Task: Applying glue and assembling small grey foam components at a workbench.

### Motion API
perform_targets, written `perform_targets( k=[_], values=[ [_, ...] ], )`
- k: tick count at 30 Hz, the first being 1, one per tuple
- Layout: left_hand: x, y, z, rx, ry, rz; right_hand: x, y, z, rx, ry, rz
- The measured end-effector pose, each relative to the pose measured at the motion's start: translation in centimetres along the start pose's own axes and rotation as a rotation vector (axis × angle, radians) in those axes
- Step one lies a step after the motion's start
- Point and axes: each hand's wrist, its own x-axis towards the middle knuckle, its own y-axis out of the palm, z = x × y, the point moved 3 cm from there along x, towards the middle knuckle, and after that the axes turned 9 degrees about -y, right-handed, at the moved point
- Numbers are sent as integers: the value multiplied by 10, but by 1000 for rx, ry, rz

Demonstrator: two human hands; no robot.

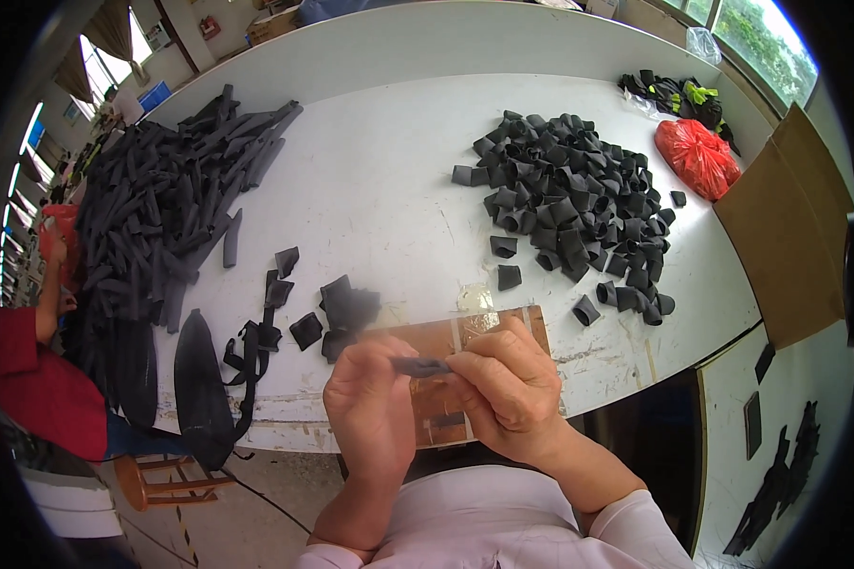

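Pinched between both hands in front of my chest is a small strip of dark grey fabric (419, 367). My left hand (372, 403) grips its left end, with the fingertips partly blurred. The right end is between the thumb and fingers of my right hand (510, 384). Under the hands lies a brown board (517, 327), taped to the white table (380, 171). Several dark fabric pieces (306, 330) are beside my left hand, some blurred. Up to the right is a heap of short dark fabric tubes (574, 190).
A big pile of long dark strips (152, 199) covers the table's left side. At the right are a red plastic bag (697, 156) and a cardboard sheet (792, 228). A person in a red shirt (43, 384) is at the left, near a wooden stool (166, 479).
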Motion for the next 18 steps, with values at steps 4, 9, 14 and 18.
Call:
perform_targets(
  k=[4, 9, 14, 18],
  values=[
    [-5, -7, 4, 196, 57, 4, -6, 3, -4, -15, -28, 52],
    [3, -7, -1, 429, 0, 94, -8, 4, -3, -6, 70, 203],
    [5, -23, 6, 717, -131, 155, 6, 0, 4, 12, 186, 184],
    [7, -26, 1, 957, 24, 221, 6, 7, 0, -60, 86, 285]
  ],
)
